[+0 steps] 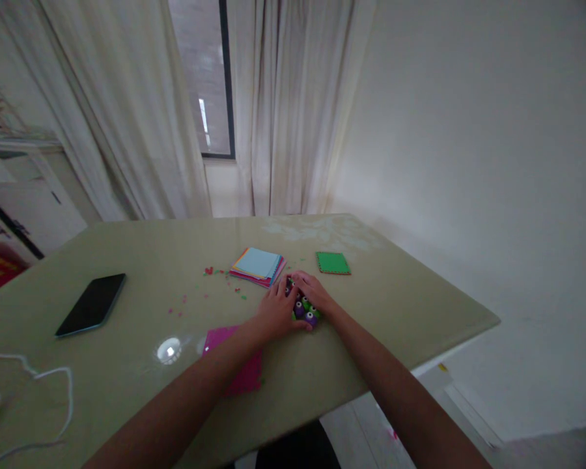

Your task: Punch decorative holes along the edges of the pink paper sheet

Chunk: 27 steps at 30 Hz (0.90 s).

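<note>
A tight cluster of small purple and green pieces [300, 306] with white round tops, which look like craft paper punches, sits on the table between my hands. My left hand [277, 307] curves round its left side, thumb along the near edge and fingers at the far side. From the right, my right hand [313, 291] cups the far and right side, its fingertips close to those of the left. Part of the cluster is hidden under my fingers. Just beyond lies a stack of coloured paper squares [258, 262], light blue on top.
A green square with a scalloped edge [333, 262] lies to the right. A pink sheet [244, 374] is partly under my left forearm. Small paper bits [208, 270] are scattered left of the stack. A dark tablet [92, 304] and a white cable [68, 391] lie farther left.
</note>
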Tool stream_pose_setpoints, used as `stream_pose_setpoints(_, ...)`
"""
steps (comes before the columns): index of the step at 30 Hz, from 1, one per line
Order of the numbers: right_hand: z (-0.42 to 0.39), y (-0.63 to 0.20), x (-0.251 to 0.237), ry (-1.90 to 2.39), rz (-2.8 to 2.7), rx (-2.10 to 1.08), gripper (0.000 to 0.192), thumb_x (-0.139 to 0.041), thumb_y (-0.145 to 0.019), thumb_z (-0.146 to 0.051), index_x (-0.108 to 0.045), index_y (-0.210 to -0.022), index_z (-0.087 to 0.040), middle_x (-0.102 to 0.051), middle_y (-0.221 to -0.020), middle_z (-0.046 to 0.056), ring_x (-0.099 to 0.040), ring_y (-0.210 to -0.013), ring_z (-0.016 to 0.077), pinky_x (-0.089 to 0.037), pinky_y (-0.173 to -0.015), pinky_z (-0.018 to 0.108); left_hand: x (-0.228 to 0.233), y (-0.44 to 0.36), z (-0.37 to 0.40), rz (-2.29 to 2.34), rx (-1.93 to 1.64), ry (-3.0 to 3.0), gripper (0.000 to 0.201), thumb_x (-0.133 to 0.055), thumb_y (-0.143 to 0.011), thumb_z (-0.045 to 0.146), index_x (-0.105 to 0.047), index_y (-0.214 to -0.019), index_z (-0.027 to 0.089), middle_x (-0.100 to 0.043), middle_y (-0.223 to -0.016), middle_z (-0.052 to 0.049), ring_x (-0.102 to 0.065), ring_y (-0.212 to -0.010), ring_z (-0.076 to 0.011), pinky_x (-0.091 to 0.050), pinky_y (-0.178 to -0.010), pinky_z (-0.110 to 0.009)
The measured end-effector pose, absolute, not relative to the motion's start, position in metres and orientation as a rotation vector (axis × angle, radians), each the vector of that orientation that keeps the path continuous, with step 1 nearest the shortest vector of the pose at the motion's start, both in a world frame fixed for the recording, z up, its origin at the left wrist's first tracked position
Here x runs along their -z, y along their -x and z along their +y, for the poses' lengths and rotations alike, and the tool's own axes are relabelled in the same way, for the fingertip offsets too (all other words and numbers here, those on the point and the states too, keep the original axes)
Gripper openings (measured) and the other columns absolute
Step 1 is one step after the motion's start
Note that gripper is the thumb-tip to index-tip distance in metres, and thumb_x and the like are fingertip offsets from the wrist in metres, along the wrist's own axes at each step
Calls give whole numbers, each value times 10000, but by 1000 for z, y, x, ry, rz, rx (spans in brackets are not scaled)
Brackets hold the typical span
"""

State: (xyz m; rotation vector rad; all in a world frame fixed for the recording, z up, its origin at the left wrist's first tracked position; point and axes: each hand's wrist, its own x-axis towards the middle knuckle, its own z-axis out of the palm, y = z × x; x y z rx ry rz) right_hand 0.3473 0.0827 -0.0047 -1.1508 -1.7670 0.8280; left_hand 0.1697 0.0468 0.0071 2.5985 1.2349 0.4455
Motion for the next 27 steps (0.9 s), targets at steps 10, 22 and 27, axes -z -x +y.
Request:
stream_pose_setpoints(10,62,-302,-2,1105,-1831,-846,659,-482,-1009,-777,-790,-1132,-208,-790,-1162,105,-709,-1107,283,-521,-1068,425,-14,-139,13,1399,-359,-2554,1159,-850,-726,770,-414,-1632,192,-256,-1754,-286,-346,-1566,-528,-346,-1233,-633)
stream_pose_setpoints(22,107,-227,-14,881,-2067,-1012,706,-524,-957,-827,-821,-1151,-217,-812,-1190,81,-721,-1130,294,-527,-1066,424,-7,-82,32,1667,-363,-2404,1107,-795,-739,794,-481,-1583,149,-229,-1749,-323,-180,-1603,-588,-278,-1231,-706)
stream_pose_setpoints(27,129,-196,-14,894,-2097,-999,605,-569,-990,-748,-831,-1053,-206,-800,-1020,55,-708,-977,243,-543,-936,346,-7,-53,47,1714,-412,-2386,1111,-824,-723,771,-474,-1589,169,-315,-1727,-296,-191,-1608,-568,-225,-1263,-698)
